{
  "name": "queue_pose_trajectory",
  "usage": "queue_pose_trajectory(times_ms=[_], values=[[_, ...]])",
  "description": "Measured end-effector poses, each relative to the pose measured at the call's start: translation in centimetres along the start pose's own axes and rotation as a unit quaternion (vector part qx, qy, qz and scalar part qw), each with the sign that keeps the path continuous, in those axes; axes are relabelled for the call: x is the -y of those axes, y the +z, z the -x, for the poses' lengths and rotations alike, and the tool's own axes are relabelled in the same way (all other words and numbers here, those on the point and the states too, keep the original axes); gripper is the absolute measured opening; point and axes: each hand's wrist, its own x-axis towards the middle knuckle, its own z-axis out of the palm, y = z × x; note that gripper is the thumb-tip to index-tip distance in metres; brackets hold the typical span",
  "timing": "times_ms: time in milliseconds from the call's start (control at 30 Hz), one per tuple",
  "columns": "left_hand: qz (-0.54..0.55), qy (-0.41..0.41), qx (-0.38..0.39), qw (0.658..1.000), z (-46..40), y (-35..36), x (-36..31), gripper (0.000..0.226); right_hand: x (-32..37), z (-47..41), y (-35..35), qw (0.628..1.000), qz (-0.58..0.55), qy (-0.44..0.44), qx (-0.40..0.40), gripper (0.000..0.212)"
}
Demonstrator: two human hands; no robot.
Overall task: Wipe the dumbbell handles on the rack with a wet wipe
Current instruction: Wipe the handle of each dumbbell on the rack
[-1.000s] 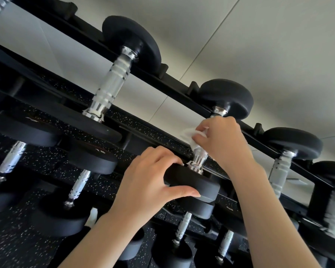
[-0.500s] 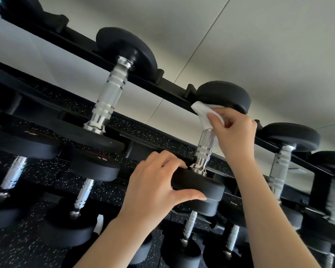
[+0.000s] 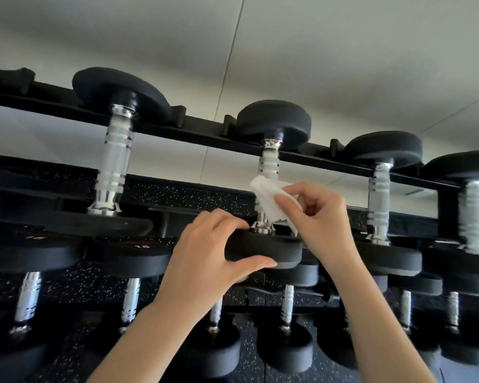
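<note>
A black dumbbell with a chrome handle (image 3: pixel 268 161) lies across the top rails of the black rack (image 3: pixel 194 131), in the middle of the view. My left hand (image 3: pixel 213 252) grips its near weight head (image 3: pixel 263 251), fingers over the top and thumb underneath. My right hand (image 3: pixel 321 214) pinches a white wet wipe (image 3: pixel 271 201) against the lower part of the handle. The wipe hides that part of the handle; the upper part is bare. Other dumbbells with chrome handles lie to the left (image 3: pixel 116 161) and right (image 3: pixel 379 197) on the same tier.
A lower tier holds several smaller dumbbells (image 3: pixel 286 305), their heads close under my forearms. A pale wall (image 3: pixel 315 51) is behind the rack, and black speckled rubber flooring (image 3: pixel 183 194) shows between the rails.
My right hand has slid the wipe down the handle from just under the far head to the lower part. The left hand keeps its grip on the near head. The view has tilted level.
</note>
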Motion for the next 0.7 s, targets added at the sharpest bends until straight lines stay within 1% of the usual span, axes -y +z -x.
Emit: queue_pose_trajectory(times_ms=[67,167,300,367,433,567,700], values=[[-0.007,0.017,0.006,1.000,-0.2,0.2,-0.8,0.065,-0.2,0.5,-1.1,0.999,-0.008,0.007,-0.031,0.007],[-0.026,0.047,-0.005,0.999,-0.5,1.4,-2.8,0.064,-0.8,1.2,-3.5,0.997,0.004,0.007,-0.073,0.004],[-0.047,0.091,-0.021,0.995,-1.3,4.5,-6.3,0.053,-2.3,2.5,-8.4,0.993,0.043,-0.005,-0.109,0.006],[-0.091,0.110,-0.028,0.989,-2.0,6.4,-7.9,0.049,-3.7,2.9,-11.2,0.991,0.060,-0.005,-0.120,0.007],[-0.118,0.118,-0.027,0.986,-2.6,8.5,-9.3,0.047,-5.6,3.0,-13.9,0.991,0.062,0.003,-0.121,0.006],[-0.082,0.089,-0.013,0.993,-3.3,13.1,-12.0,0.049,-9.8,1.8,-17.9,0.991,0.074,0.009,-0.108,0.006],[-0.083,0.093,-0.004,0.992,-3.2,16.7,-14.6,0.047,-12.4,-1.1,-19.4,0.993,0.091,-0.027,-0.064,0.007]])
